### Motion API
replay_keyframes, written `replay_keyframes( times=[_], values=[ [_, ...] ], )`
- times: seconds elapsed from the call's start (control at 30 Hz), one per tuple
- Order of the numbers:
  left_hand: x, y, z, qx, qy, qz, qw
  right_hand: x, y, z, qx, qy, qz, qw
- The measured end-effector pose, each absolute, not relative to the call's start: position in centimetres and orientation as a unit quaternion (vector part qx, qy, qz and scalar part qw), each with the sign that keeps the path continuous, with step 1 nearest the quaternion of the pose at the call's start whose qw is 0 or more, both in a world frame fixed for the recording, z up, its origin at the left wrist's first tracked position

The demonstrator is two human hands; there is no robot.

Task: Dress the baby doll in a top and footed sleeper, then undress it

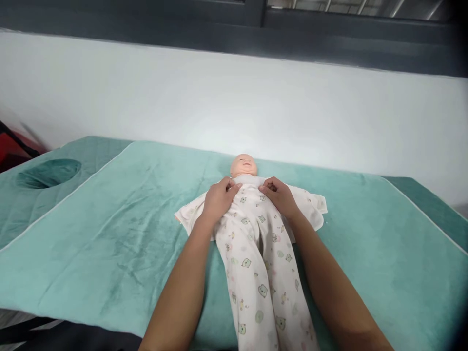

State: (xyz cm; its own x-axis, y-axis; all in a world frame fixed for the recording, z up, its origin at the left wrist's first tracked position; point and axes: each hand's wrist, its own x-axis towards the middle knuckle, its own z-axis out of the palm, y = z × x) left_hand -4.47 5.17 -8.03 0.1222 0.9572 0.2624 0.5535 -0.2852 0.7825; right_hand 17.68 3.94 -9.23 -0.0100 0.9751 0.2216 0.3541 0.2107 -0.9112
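Note:
A baby doll (243, 165) lies on its back on a teal towel (120, 229), head away from me. It wears a white romper (256, 263) printed with small animals, sleeves spread to both sides. My left hand (218, 197) rests on the doll's left chest, fingers curled and pinching the fabric near the collar. My right hand (278, 195) sits on the other side of the chest, fingers also pinched on the romper's neckline. Both forearms reach in from the bottom edge.
The towel covers a padded table (431, 204) with darker green showing at both ends. A face hole (49, 173) dents the cover at the far left. A white wall (234, 107) and dark window frame stand behind. Something red (10, 148) shows at the left edge.

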Motion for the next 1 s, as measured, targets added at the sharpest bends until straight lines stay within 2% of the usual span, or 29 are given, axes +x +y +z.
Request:
replay_keyframes(
  times=[0.2, 0.37, 0.53, 0.63, 0.77, 1.0],
  values=[
    [-6.4, 3.7, -8.8, 0.704, 0.474, 0.392, 0.356, 18.1, 4.4, -10.2, -0.557, -0.581, 0.318, 0.501],
    [-5.6, 3.6, -10.6, 0.646, 0.546, 0.475, 0.243, 17.8, 4.8, -10.9, -0.576, -0.573, 0.285, 0.509],
    [-4.5, 3.3, -11.5, 0.656, 0.570, 0.475, 0.138, 17.8, 4.6, -11.3, -0.580, -0.587, 0.237, 0.513],
    [-4.7, 2.1, -12.2, 0.661, 0.573, 0.470, 0.114, 18.3, 3.8, -11.5, -0.591, -0.594, 0.203, 0.507],
    [-5.8, 0.5, -13.4, 0.650, 0.600, 0.430, 0.180, 19.5, 2.1, -11.7, -0.600, -0.614, 0.242, 0.453],
    [-7.0, -0.4, -12.8, 0.605, 0.498, 0.390, 0.484, 21.8, 1.0, -10.6, -0.481, -0.615, 0.476, 0.405]
  ],
)
